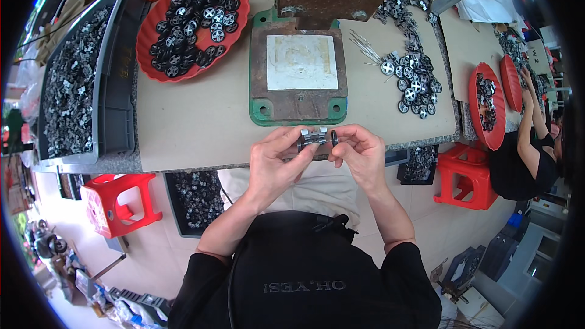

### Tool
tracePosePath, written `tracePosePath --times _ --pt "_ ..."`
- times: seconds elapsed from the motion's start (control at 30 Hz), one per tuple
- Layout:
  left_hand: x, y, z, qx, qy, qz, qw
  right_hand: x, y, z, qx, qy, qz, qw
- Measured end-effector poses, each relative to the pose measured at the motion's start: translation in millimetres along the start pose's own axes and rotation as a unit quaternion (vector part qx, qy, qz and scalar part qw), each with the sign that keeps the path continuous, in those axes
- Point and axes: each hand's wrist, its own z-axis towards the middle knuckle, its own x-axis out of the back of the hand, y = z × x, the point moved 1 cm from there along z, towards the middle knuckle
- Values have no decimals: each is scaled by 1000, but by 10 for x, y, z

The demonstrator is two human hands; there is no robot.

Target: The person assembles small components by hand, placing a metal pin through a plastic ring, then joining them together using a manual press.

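Close to the table's near edge, my left hand (277, 167) grips a small grey plastic part (314, 136), which looks like a toy car chassis. A dark wheel seems to sit at its left end, partly behind my fingers. My right hand (361, 155) pinches a small black toy wheel (334, 138), edge-on, at the right end of the chassis. Whether the wheel touches the chassis, I cannot tell. Beyond both hands stands a green and brown metal press (298, 100) with a white plate (301, 62) on its base.
A red scalloped bowl (145, 55) of black wheels lies left of the press, beside a grey crate (116, 109) of small dark parts. To the right are loose wheels (420, 85) and thin metal rods (365, 47). Another person (527, 152) works at far right near red bowls.
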Motion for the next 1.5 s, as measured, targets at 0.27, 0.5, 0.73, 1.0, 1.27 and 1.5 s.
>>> tracePosePath --times 0.27,0.5,0.73,1.0,1.27,1.5 --pt "-20 -229 -14 119 0 -242 963 -133 -71 43 70 -4 -51 996" --pt "97 171 105 111 -133 -64 983 -72 -493 136 75 -104 -286 950" --pt "224 218 696 2 -5 -60 998 -83 -727 411 144 -29 -327 934" --pt "250 81 1290 -75 94 165 979 198 -762 595 178 22 -347 921" --pt "136 137 1129 -92 134 173 971 394 -1928 587 320 131 -381 857" --pt "206 -14 1068 -66 129 176 974 161 -3817 1250 510 183 -297 787"
